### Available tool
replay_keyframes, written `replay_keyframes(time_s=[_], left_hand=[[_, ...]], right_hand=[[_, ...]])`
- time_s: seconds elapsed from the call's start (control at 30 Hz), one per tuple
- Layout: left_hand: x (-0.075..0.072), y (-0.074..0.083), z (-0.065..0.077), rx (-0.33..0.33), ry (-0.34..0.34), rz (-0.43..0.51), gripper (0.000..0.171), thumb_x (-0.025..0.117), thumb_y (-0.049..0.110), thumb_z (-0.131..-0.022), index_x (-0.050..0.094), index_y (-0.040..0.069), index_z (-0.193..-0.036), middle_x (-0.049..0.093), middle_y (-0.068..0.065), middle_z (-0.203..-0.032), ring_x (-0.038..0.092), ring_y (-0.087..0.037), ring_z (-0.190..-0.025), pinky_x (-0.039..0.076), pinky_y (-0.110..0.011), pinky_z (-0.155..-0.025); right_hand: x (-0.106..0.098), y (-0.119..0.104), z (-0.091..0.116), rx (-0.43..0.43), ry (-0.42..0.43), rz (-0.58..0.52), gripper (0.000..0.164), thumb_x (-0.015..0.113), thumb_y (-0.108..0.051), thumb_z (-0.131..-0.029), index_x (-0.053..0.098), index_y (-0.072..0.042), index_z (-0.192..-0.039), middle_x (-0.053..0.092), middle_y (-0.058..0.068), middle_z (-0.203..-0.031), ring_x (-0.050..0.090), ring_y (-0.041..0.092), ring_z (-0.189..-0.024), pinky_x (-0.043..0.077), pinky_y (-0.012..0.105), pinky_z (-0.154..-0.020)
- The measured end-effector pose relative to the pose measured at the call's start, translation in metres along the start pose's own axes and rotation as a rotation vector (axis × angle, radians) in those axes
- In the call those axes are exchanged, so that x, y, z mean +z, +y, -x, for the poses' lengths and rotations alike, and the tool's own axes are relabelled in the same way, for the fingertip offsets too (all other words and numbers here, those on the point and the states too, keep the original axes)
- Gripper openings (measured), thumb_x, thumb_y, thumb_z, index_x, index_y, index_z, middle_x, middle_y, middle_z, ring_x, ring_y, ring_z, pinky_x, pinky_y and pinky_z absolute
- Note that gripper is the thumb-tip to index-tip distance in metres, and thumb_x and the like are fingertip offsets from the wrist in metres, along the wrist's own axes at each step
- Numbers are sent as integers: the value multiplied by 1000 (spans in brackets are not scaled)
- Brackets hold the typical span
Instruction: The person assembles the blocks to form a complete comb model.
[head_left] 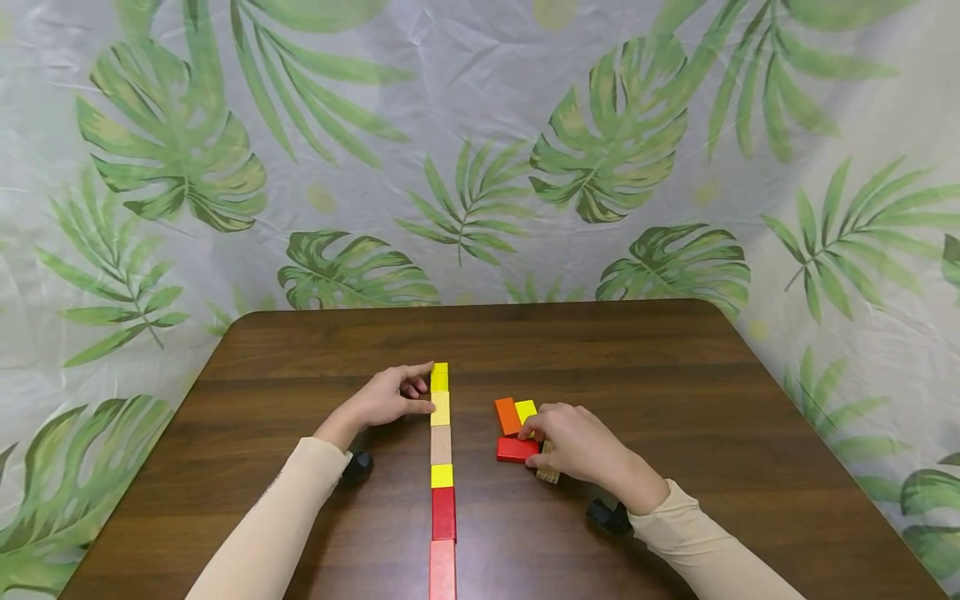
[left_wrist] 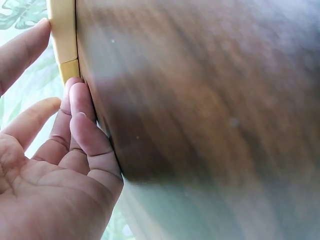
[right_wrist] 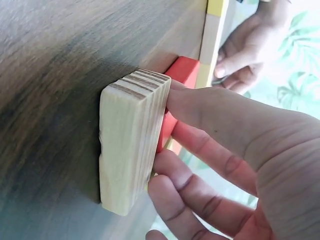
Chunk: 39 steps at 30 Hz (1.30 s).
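One row of coloured rectangular wooden blocks (head_left: pixel 442 446) crosses the brown wooden bench (head_left: pixel 315 350); thumb and forefinger apart, our left grip (head_left: pixel 384 396) should barely press its side. Our right grip (head_left: pixel 579 442) straddles the red rectangular wooden block (head_left: pixel 516 450), clamped or not we can't tell; let's pinch squarely.
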<state>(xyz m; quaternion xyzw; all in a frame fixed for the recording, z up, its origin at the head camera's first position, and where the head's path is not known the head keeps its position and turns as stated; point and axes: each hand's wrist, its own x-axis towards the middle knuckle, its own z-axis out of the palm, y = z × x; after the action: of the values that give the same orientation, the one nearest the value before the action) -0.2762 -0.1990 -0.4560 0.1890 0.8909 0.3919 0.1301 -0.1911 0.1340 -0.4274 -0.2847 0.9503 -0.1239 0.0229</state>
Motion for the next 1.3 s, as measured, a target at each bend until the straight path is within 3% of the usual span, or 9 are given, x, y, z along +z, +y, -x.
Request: replay_keyframes(time_s=[0.27, 0.57, 0.8, 1.13, 1.3], left_hand=[[1, 1, 1, 2, -4, -14, 75, 83, 21, -96, 49, 5, -161, 66, -8, -114, 59, -17, -99, 50, -31, -89], [2, 3, 2, -2, -2, -19, 71, 83, 20, -96, 53, 5, -158, 66, -7, -114, 59, -17, -100, 50, -32, -90], [2, 2, 1, 11, 3, -30, 71, 83, 21, -96, 54, 4, -158, 66, -7, -113, 59, -16, -99, 51, -31, -89], [2, 2, 1, 11, 1, -25, 71, 83, 22, -96, 53, 5, -158, 66, -8, -114, 59, -18, -100, 51, -32, -89], [2, 2, 1, 12, 3, -24, 70, 84, 21, -95, 55, 5, -157, 66, -8, -112, 59, -17, -99, 51, -32, -89]], right_hand=[[1, -1, -1, 16, 2, 16, 24, 96, -26, -80, 83, -19, -99, 74, -8, -90, 61, 12, -83, 53, 33, -74], [0, 3, -2, -41, 69, 45, 24, 96, -26, -79, 83, -19, -98, 69, -7, -86, 58, 11, -76, 50, 29, -68], [-10, 2, -6, -30, 41, -16, 25, 94, -24, -82, 84, -16, -104, 69, -4, -88, 57, 8, -75, 48, 25, -67], [-26, 3, -28, -30, 48, -56, 25, 90, -24, -86, 84, -15, -109, 73, 1, -93, 61, 10, -79, 51, 28, -70], [-30, 5, -46, -5, 39, -96, 27, 89, -24, -88, 84, -13, -112, 77, 2, -100, 70, 18, -90, 59, 36, -80]])
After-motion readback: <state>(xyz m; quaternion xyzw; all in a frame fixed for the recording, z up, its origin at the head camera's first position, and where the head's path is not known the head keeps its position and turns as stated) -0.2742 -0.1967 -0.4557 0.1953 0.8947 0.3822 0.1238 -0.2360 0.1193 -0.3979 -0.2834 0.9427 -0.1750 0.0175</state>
